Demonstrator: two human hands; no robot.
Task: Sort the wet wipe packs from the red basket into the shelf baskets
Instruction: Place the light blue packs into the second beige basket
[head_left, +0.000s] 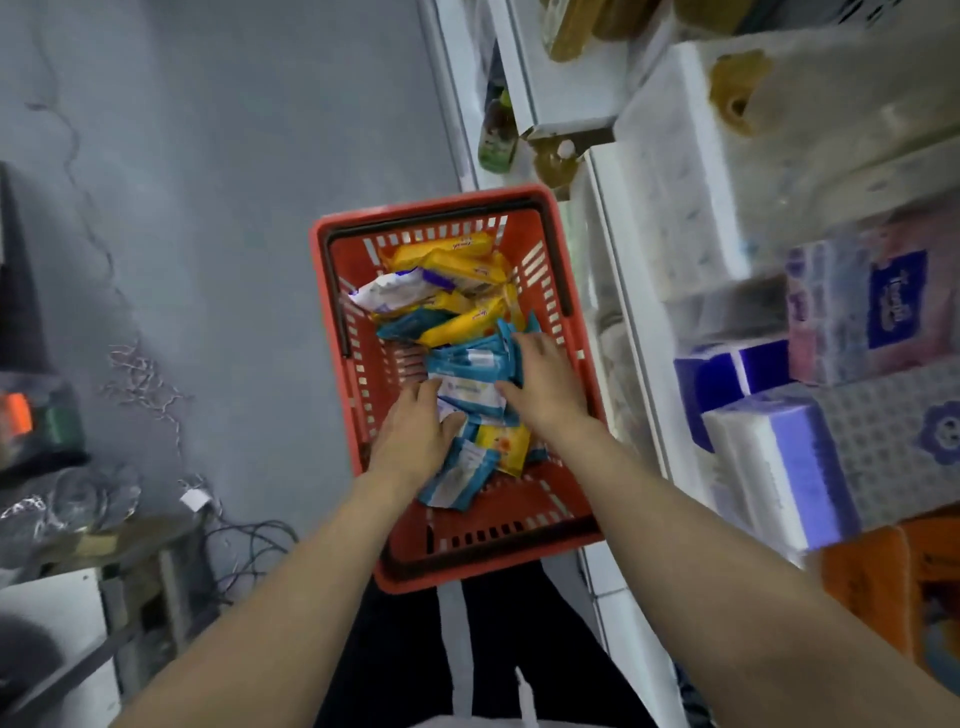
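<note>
Under both my hands sits the red basket (566, 291), holding blue packs (467, 364) and, farther from me, yellow packs (457, 260). My left hand (415, 431) and right hand (545, 384), fingers fairly straight, press on the blue ones between them, probably gathering a bunch. To my right, shelves (639, 322) hold tissue packs (779, 467).

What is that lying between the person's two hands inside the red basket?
In the head view, a white-and-blue wipe pack lies between the left hand and right hand, on a pile of blue packs in the red basket.
</note>
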